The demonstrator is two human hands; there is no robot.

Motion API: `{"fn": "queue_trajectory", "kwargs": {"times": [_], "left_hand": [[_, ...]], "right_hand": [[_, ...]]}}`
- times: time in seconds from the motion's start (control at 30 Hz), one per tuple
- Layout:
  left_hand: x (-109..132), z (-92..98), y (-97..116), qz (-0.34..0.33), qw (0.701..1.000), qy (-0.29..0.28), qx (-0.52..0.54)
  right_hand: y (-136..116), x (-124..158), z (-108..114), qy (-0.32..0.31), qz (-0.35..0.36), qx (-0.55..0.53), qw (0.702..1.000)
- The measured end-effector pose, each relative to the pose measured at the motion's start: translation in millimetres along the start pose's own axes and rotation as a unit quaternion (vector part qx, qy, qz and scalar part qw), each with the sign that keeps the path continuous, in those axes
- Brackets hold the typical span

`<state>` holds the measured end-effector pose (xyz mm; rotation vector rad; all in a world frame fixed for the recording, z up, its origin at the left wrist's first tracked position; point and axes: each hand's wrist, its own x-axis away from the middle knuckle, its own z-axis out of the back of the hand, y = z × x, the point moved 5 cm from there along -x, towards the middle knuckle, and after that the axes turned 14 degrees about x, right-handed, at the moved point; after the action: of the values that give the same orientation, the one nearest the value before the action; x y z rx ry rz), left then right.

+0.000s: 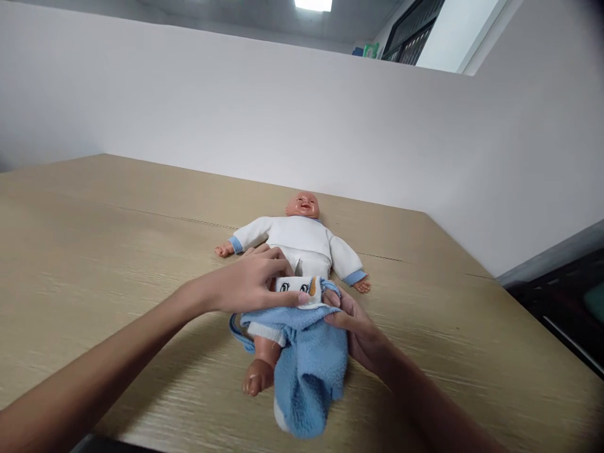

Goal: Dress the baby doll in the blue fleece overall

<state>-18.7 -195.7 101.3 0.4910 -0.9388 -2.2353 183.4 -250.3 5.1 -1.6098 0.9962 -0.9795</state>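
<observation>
Fingers of the left hand are curled shut over a white embroidered patch with cartoon eyes, the thumb pressed beneath it. Fingers of the right hand are pinched closed on the waist edge of the fuzzy pale blue fleece trousers. Nearest, one soft trouser leg is seen bunched and hanging limp, and a smooth bare plastic foot is left showing beside it. The glossy plastic baby doll is laid on its back on the pale wood-grain bench, dressed in a white knitted top with blue cuffs, arms spread. Its rounded bald head is pointed towards a plain matt white wall.
</observation>
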Motion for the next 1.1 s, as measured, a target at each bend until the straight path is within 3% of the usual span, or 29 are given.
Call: {"fn": "queue_trajectory", "kwargs": {"times": [0.1, 0.23, 0.33, 0.47, 0.6, 0.67, 0.87, 1.1], "left_hand": [[-26.0, 4.3, 10.4, -0.008, 0.993, -0.108, -0.047], [-46.9, -5.3, 13.6, 0.028, 0.957, -0.269, 0.102], [-54.6, -16.3, 11.2, 0.015, 0.933, -0.299, 0.198], [-55.0, -33.7, -0.5, 0.032, 0.892, -0.354, 0.278], [-51.1, -45.4, -3.7, 0.017, 0.834, -0.446, 0.324], [-54.0, -46.7, -2.8, -0.013, 0.822, -0.443, 0.358], [-63.0, -47.8, -1.9, -0.078, 0.837, -0.362, 0.403], [-63.6, -48.3, -3.7, -0.037, 0.872, -0.272, 0.405]], "right_hand": [[1.0, 0.5, 2.3, -0.022, 0.007, 0.076, 0.997], [-15.1, 7.0, 6.5, -0.097, 0.037, 0.218, 0.970], [-24.8, 14.2, 16.1, -0.131, 0.040, 0.290, 0.947], [-24.3, 19.4, 24.3, -0.146, 0.051, 0.151, 0.976], [-17.8, 20.2, 24.0, -0.103, 0.014, 0.072, 0.992], [-20.8, 20.9, 21.3, -0.102, 0.010, 0.077, 0.992], [-28.9, 21.1, 28.4, -0.149, -0.013, 0.127, 0.981], [-32.8, 14.5, 40.9, 0.005, 0.038, 0.055, 0.998]]}}
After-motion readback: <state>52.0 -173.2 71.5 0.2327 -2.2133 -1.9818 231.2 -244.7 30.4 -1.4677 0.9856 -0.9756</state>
